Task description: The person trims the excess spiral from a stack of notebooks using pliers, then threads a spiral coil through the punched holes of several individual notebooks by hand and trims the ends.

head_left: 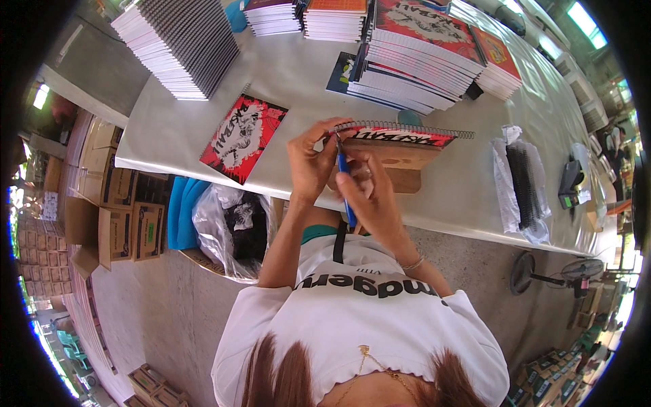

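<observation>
A red and black spiral notebook (407, 133) is tilted up against a wooden stand (405, 180) at the table's front edge, its wire coil running along the top. My left hand (312, 159) grips the notebook at the left end of the coil, fingers closed. In my right hand (369, 193) is a pair of blue-handled pliers (344, 169), with the jaws up at that same coil end. The jaw tips are partly hidden by my fingers. Left of my hands, a similar red notebook (244, 139) lies flat on the table.
A tall stack of spiral notebooks (180, 51) stands at the far left, and a thick stack of booklets (424, 64) at the back right. Black coils in plastic (522, 183) lie on the right of the table (468, 207). Below sit a plastic-lined box (224, 230) and cardboard boxes (122, 230).
</observation>
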`<state>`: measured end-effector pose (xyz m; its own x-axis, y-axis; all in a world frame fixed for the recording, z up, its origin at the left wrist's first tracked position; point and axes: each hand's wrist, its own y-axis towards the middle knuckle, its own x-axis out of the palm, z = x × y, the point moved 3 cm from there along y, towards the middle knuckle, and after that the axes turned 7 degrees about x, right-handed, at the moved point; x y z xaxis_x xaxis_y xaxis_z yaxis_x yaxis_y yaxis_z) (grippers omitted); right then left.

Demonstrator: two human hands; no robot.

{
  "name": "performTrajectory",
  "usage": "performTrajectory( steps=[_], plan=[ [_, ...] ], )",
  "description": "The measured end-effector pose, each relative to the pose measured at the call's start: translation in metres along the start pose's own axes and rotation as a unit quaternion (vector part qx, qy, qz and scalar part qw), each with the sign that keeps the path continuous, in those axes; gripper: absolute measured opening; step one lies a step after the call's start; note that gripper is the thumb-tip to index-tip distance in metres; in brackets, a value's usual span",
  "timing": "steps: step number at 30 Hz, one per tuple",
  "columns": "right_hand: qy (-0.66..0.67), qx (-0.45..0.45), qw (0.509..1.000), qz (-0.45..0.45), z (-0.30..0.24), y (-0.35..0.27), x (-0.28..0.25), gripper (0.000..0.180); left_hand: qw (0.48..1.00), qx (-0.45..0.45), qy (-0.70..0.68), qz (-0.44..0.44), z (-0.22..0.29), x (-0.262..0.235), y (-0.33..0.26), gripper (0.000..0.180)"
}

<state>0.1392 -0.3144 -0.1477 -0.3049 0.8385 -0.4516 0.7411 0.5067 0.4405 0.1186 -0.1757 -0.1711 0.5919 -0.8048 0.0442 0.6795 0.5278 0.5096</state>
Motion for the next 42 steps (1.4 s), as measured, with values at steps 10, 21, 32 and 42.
performTrajectory(
  steps=[10,21,32,42],
  plan=[
    [0.254,0.207,0.923,-0.202,0.052,-0.015,-0.059,0.046,0.998,0.013,0.052,-0.035,-0.005,-0.004,-0.002,0.027],
    [-0.322,0.169,0.929,0.064,0.195,-0.03,-0.163,0.039,0.991,0.086,-0.056,0.083,0.053,-0.049,0.044,0.024],
    [-0.362,0.132,0.921,0.057,0.197,-0.024,-0.146,0.035,0.908,0.174,0.336,-0.181,0.063,-0.117,0.15,0.023],
    [-0.384,0.138,0.91,0.067,0.194,-0.028,-0.148,0.034,0.8,-0.085,0.53,-0.267,-0.035,-0.215,0.034,0.047]
  ],
)
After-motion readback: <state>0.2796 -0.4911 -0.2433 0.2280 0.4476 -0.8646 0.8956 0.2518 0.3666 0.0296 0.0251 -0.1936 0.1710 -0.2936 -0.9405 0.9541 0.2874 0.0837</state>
